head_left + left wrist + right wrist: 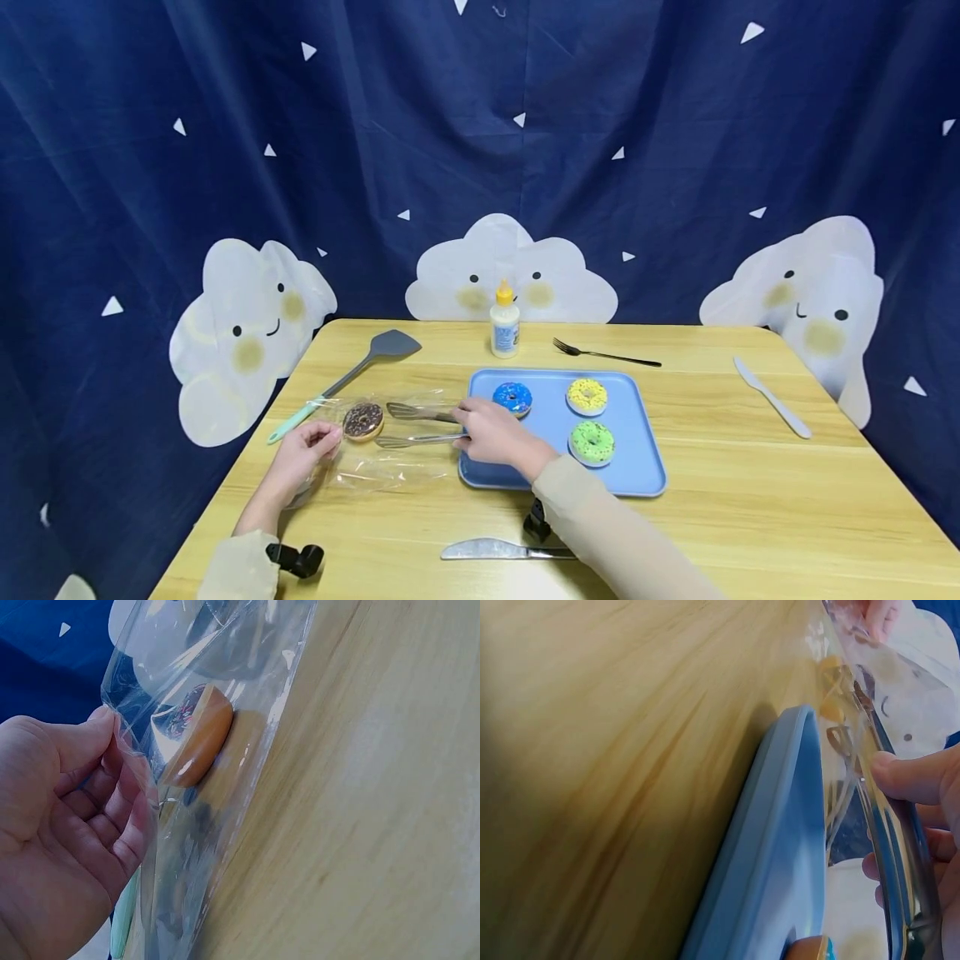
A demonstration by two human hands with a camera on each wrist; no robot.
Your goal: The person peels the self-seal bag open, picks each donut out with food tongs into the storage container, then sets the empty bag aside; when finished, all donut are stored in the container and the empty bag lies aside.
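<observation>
Just left of centre in the head view, the right hand (491,433) grips a pair of metal tongs (420,425), fingers and thumb curled round the handles, the two arms spread and pointing left into a clear plastic bag (390,454) lying on the wooden table (750,500). A chocolate donut (363,420) with sprinkles sits inside the bag, just beyond the tong tips. The left hand (307,446) pinches the bag's edge between thumb and fingers at lower left, holding the film up. To the right lies a blue tray (645,475) carrying a blue donut (513,398), a yellow donut (587,395) and a green donut (592,442). A grey spatula (352,375) lies at the upper left of the table.
</observation>
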